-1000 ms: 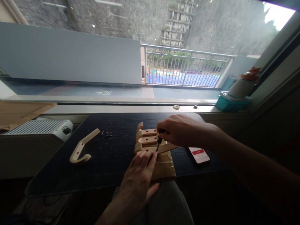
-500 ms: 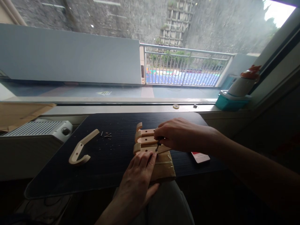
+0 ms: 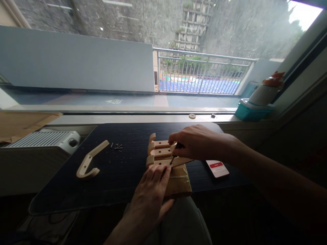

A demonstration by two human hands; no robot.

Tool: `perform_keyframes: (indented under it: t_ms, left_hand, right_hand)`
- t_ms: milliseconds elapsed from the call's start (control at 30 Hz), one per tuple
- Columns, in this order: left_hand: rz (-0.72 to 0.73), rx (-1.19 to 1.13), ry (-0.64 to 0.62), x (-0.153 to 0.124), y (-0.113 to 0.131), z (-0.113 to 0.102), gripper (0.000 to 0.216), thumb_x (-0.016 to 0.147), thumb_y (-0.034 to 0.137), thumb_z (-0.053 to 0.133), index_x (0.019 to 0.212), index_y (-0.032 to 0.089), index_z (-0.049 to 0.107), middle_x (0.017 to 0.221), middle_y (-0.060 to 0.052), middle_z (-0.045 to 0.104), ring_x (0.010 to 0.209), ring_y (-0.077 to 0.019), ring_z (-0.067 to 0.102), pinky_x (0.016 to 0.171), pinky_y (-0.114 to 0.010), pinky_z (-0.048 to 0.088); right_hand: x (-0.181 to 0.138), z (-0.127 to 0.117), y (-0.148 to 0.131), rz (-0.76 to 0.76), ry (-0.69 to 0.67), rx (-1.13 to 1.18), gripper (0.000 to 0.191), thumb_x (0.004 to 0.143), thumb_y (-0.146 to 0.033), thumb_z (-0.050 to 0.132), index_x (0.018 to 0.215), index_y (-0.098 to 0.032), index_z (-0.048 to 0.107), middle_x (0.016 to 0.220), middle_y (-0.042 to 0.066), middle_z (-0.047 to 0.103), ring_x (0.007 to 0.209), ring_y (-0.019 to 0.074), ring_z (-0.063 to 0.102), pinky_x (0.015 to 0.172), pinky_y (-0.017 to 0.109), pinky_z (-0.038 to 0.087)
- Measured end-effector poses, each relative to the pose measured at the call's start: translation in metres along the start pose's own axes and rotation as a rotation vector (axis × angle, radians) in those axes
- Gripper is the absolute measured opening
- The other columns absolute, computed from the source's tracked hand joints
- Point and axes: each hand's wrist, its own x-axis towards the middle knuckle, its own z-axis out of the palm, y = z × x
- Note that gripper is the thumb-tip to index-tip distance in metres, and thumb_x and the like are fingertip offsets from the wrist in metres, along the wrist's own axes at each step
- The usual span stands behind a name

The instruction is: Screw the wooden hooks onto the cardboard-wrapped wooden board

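My right hand (image 3: 198, 141) is closed round the dark handle of a screwdriver (image 3: 173, 159), mostly hidden by the fingers. Its shaft slants down to the nearest wooden hook (image 3: 154, 162) in a row. My left hand (image 3: 150, 190) presses its fingers on that hook, close to the screwdriver tip, with the thumb lower at the edge of a tape-wrapped block (image 3: 181, 182). Two more wooden hooks with dark holes, the middle hook (image 3: 159, 151) and the far hook (image 3: 160, 143), lie beyond it. The screw under the tip cannot be made out.
A loose wooden hook (image 3: 83, 168) lies on the left of the black table (image 3: 122, 190), with several small screws (image 3: 118, 147) near it. A red and white card (image 3: 217, 169) lies at right. Behind stand the window sill (image 3: 153, 119), radiator (image 3: 43, 139) and teal box (image 3: 252, 111).
My right hand has turned and lifted slightly on the screwdriver, uncovering more of the handle and of the card. My left hand stays in place.
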Motion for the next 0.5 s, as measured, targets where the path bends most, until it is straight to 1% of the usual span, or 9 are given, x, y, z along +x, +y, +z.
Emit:
perform_keyframes:
  t_ms: [100, 233, 367, 500]
  left_hand:
    - [-0.001, 0.004, -0.003, 0.0006, -0.0003, 0.0007, 0.076, 0.067, 0.024, 0.068, 0.135, 0.015, 0.034, 0.129, -0.011, 0.045, 0.122, -0.0295, 0.037, 0.104, -0.045, 0.036]
    - [0.006, 0.014, -0.001, 0.0002, -0.0006, 0.0005, 0.077, 0.067, 0.024, 0.068, 0.135, 0.014, 0.034, 0.130, -0.012, 0.044, 0.122, -0.0301, 0.037, 0.103, -0.045, 0.036]
    - [0.009, 0.014, -0.007, -0.0007, -0.0004, -0.0001, 0.077, 0.067, 0.024, 0.068, 0.135, 0.013, 0.034, 0.130, -0.012, 0.044, 0.122, -0.0299, 0.037, 0.104, -0.045, 0.036]
    - [0.001, 0.005, -0.008, -0.0010, -0.0009, 0.0005, 0.077, 0.066, 0.025, 0.069, 0.135, 0.014, 0.035, 0.129, -0.012, 0.044, 0.122, -0.0295, 0.036, 0.104, -0.045, 0.035]
  right_hand:
    - [-0.0021, -0.0057, -0.0005, -0.020, 0.028, 0.007, 0.022, 0.081, -0.027, 0.048, 0.094, -0.023, 0.065, 0.072, 0.003, 0.065, 0.063, 0.0150, 0.055, 0.052, 0.025, 0.025]
    - [-0.0010, -0.0056, -0.0037, -0.076, -0.047, 0.024, 0.021, 0.079, -0.019, 0.047, 0.086, -0.021, 0.066, 0.076, 0.004, 0.066, 0.068, 0.0151, 0.056, 0.055, 0.025, 0.028]
    - [0.0002, -0.0008, -0.0035, -0.059, -0.057, 0.043, 0.020, 0.082, -0.019, 0.046, 0.086, -0.018, 0.066, 0.079, 0.005, 0.066, 0.069, 0.0147, 0.056, 0.057, 0.025, 0.029]
    - [0.0010, 0.0022, 0.0003, -0.009, -0.056, 0.062, 0.021, 0.084, -0.023, 0.044, 0.081, -0.018, 0.064, 0.074, 0.004, 0.065, 0.062, 0.0131, 0.053, 0.053, 0.025, 0.026]
